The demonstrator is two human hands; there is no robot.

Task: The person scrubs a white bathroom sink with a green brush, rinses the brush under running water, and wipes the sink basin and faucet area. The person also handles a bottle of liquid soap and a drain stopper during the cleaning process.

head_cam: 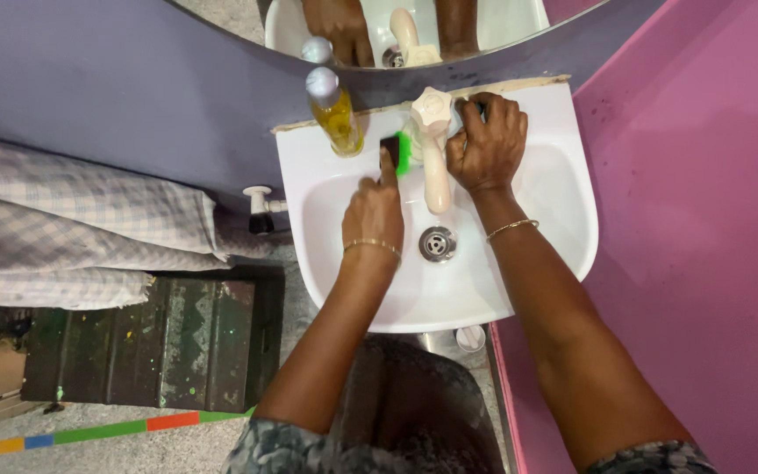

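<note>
Scrub pad (pixel 396 151), green with a dark back, sits pinched in the person's left hand (pixel 374 209) and pressed against the back ledge of the white sink (pixel 554 189), just left of the cream tap (pixel 434 145), with the metal drain (pixel 438 243) nearer the person, between the two forearms, and a thin bangle on each wrist. Right hand (pixel 487 140) is curled over the ledge right beside the tap's star-shaped knob, fingers bent and gripping the rim area. Further back there's a bottle of yellow liquid (pixel 334 111) on the left corner, touching the purple wall (pixel 116 79), and above that the mirror (pixel 414 31) shows both hands again.
</note>
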